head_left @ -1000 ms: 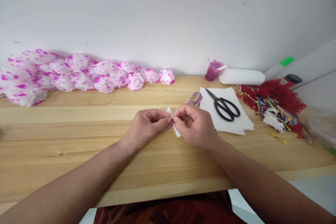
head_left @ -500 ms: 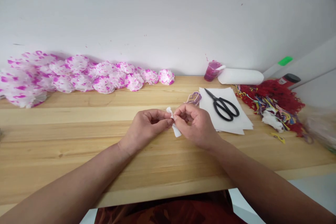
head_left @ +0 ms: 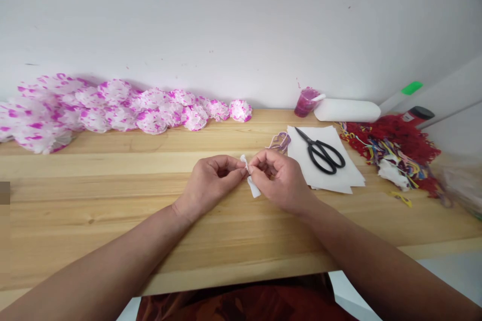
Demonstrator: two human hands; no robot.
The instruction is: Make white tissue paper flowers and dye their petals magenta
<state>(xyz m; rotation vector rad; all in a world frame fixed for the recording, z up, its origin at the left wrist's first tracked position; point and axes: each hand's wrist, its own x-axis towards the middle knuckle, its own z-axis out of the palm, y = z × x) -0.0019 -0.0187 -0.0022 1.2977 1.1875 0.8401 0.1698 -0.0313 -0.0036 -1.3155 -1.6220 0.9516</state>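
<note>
A narrow, crumpled strip of white tissue paper (head_left: 254, 188) is held at its middle above the wooden table. My left hand (head_left: 214, 178) pinches it from the left between thumb and fingertips. From the right, my right hand (head_left: 280, 178) pinches the same spot, its fingers curled in. The fingertips of both hands meet and hide the paper's middle; whether a thread is there I cannot make out. Just behind my right hand lie looped purple and white cords (head_left: 279, 141). Black-handled scissors (head_left: 321, 153) rest on a stack of white paper sheets (head_left: 348, 178) to its right.
Fluffy white paper pompoms with magenta tips (head_left: 152, 113) line the wall at left. A cup of magenta liquid (head_left: 304, 105) stands at the back beside a white roll (head_left: 348, 110). Red yarn (head_left: 395, 135), coloured strings and a black-lidded jar (head_left: 417, 114) crowd the right side of the wooden table (head_left: 113, 185).
Both hands keep their pinch on the white paper with barely any movement. The whole view has shifted very slightly, so the things appear a little further right.
</note>
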